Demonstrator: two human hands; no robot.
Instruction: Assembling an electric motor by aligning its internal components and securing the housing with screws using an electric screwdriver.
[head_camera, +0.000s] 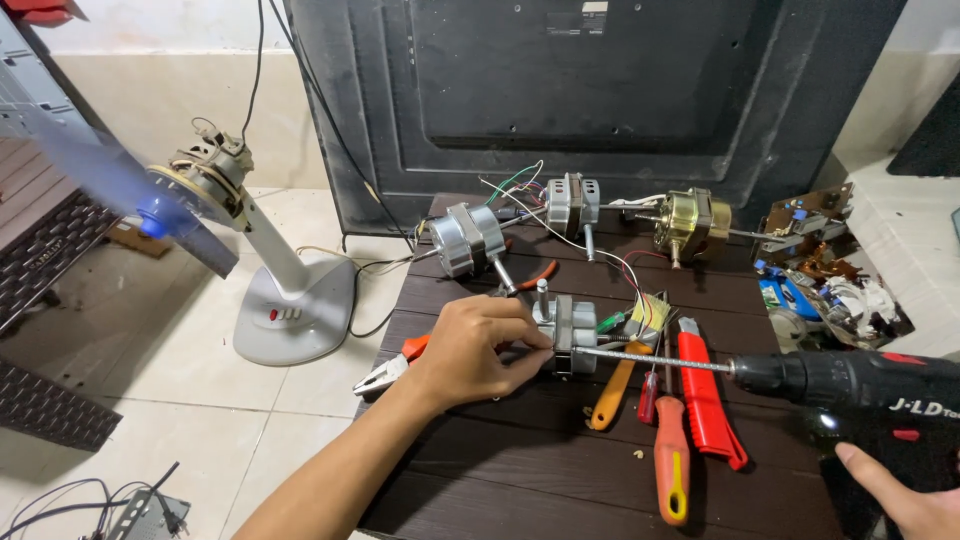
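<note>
The left hand (475, 350) is pinning a small fan motor (567, 335) near the middle of the dark table (520, 470), fingers wrapped tight on its casing. The right hand (905, 495) is gripping a black cordless drill (860, 390), its long bit (650, 360) touching the motor's side. If the bit slips, it could be skidding toward the fingertips. Screwdrivers (672, 450) and a red utility knife (705, 395) are crowding the right; the near edge is offering room.

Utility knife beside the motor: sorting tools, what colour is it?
Red utility knife, clearest in the head view.
</note>
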